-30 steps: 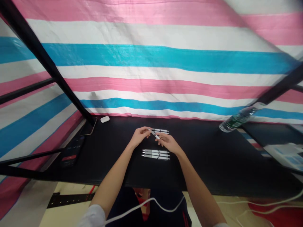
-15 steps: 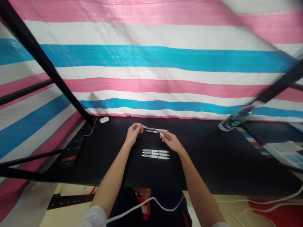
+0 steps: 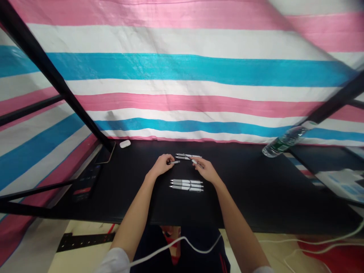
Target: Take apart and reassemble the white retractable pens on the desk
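Observation:
My left hand (image 3: 164, 164) pinches the short grey front piece of a pen (image 3: 175, 162) low over the black tabletop. In my right hand (image 3: 206, 168) is the white pen barrel (image 3: 194, 161), with a thin dark refill sticking out of it toward the upper left. The two pen parts are apart. Behind them lie two white-and-grey pens (image 3: 180, 156) side by side, partly covered by the refill and right hand. Closer to me, several more white-and-grey pens (image 3: 186, 185) lie in a row, their tips pointing left.
A clear water bottle (image 3: 280, 145) is at the back right, and a small white case (image 3: 125, 143) at the back left. A phone (image 3: 109, 153) leans by the left frame post. A dark box (image 3: 87, 182) lies at left. A white cable (image 3: 184, 239) crosses my lap.
My left hand has come down toward me with the grey front piece, which now lies nearly level. The right hand has hardly moved.

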`<action>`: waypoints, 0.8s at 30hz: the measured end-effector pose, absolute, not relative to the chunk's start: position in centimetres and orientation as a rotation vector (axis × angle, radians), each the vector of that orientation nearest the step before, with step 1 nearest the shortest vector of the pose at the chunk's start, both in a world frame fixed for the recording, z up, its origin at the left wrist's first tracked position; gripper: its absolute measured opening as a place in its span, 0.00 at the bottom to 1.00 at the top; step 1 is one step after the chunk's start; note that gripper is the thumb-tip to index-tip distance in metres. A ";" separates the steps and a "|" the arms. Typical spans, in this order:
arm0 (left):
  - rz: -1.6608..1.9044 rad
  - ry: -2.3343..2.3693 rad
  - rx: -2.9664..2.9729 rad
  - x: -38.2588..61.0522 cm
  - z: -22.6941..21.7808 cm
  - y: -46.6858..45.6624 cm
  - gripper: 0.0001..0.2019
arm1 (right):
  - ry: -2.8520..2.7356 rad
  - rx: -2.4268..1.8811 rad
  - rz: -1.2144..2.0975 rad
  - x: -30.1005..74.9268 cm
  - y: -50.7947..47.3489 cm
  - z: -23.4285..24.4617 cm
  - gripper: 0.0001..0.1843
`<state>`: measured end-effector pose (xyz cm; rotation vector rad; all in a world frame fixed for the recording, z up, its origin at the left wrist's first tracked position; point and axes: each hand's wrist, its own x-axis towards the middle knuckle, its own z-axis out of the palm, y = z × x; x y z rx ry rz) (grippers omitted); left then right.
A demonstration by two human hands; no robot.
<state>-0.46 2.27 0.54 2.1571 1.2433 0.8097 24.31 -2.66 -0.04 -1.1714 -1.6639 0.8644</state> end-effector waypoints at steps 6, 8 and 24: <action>0.789 1.235 2.203 -0.4 0.7 2.1 0.06 | -1.700 -1.157 0.838 24.4 -2.6 -0.5 0.18; 0.838 1.225 2.206 -0.4 0.9 2.0 0.08 | -1.712 -1.147 0.833 24.4 -2.5 -0.6 0.18; 0.958 0.957 2.260 2.2 1.9 0.6 0.05 | -2.034 -1.114 0.576 23.9 -3.1 0.6 0.18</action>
